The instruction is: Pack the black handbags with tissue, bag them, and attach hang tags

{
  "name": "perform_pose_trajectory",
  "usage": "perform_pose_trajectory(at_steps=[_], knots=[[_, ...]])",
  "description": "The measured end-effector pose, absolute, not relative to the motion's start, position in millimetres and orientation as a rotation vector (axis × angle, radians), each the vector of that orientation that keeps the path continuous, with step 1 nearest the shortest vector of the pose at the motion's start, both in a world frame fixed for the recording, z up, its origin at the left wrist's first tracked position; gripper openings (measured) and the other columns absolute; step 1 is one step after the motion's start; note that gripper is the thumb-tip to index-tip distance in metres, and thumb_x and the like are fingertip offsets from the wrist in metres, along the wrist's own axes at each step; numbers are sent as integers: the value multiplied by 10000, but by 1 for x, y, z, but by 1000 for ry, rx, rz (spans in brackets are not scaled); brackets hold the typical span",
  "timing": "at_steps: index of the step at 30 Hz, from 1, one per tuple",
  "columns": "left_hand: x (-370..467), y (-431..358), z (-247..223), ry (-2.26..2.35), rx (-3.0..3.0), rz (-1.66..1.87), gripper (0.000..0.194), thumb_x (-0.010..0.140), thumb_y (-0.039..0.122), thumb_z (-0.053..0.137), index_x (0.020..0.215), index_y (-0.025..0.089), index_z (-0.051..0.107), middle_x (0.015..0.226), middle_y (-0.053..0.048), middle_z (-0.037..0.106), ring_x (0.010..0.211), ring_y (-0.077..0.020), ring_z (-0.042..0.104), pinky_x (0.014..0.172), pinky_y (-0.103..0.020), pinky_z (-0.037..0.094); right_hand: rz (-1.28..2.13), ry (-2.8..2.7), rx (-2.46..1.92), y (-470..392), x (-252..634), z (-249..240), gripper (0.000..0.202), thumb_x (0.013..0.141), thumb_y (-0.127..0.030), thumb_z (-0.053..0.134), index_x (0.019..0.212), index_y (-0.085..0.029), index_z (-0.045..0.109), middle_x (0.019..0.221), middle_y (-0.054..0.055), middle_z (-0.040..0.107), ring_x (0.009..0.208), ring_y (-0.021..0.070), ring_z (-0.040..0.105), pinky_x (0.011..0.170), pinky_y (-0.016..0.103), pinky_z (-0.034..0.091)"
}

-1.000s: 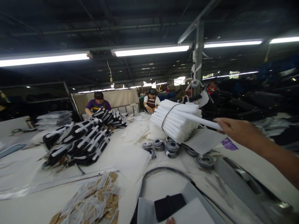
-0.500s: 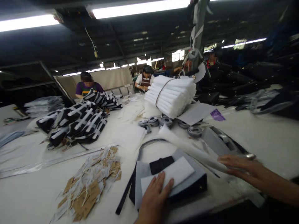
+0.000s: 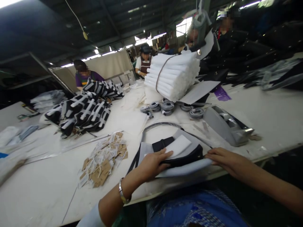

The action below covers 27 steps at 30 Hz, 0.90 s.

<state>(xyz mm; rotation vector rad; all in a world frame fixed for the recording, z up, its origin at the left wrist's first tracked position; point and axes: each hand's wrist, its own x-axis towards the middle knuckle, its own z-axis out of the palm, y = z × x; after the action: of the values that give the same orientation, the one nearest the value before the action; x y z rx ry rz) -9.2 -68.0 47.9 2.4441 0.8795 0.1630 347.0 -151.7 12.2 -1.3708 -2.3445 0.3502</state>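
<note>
A black and pale grey bag lies on the worktable near its front edge, its dark strap looped out behind. A folded white foam piece rests on top of it. My left hand grips the bag's near left part, fingertips over the foam piece. Along the bag's near side runs a rolled white sheet. Its right end is pinched in my right hand, close to the bag's right corner. The sheet's left end is partly hidden under my left hand.
A tape dispenser stands to the right. Brown tags with strings lie heaped on the left. Behind are grey strap coils, a tied white foam stack and piled black-and-white pieces. Several people work farther back.
The white sheet has come from behind the bag to its near side with my right hand. My left hand has gone from lying flat on the foam piece to gripping the bag.
</note>
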Motion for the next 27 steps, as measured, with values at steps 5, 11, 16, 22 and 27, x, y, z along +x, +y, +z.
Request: perform_pose_trajectory(at_steps=[5,11,16,22,27], knots=[[-7,-82,42,989,2526,175,621,913,334,664,1486,292,429,1520,-124,458,1354,-282,506,1101,-434,461,-12,-2141,-1399,-160,319,-12,278,1017,-352,467,1153,-199,655,1080,94,714,979,230,697,859,334,569],[-3,-100,8,1044,2805,323,824,775,349,819,1481,222,413,1505,-219,457,1357,-346,498,1068,-507,489,-258,-2034,-1506,-167,291,-15,250,1032,-352,453,1097,-159,599,986,100,723,863,229,715,762,350,572],[2,-107,-17,1132,2962,458,626,882,159,674,1457,232,437,1493,-199,481,1366,-300,496,1064,-482,503,-422,-2104,-1518,-166,286,22,230,987,-336,549,1143,-196,645,1117,101,710,1043,289,669,960,469,511],[0,-101,-38,1166,3251,685,484,952,171,509,1432,234,500,1471,-126,530,1335,-253,536,1007,-384,548,-576,-2431,-993,-130,276,9,500,977,-84,412,1457,-202,493,1469,47,540,1397,227,445,1205,425,325],[31,-78,-89,1198,3259,1473,187,956,261,551,1028,302,719,1244,25,712,1125,-164,680,1106,-352,454,-604,-2472,-805,-104,288,-27,481,993,-234,481,1472,-193,472,1360,16,612,1192,175,639,1010,255,543]])
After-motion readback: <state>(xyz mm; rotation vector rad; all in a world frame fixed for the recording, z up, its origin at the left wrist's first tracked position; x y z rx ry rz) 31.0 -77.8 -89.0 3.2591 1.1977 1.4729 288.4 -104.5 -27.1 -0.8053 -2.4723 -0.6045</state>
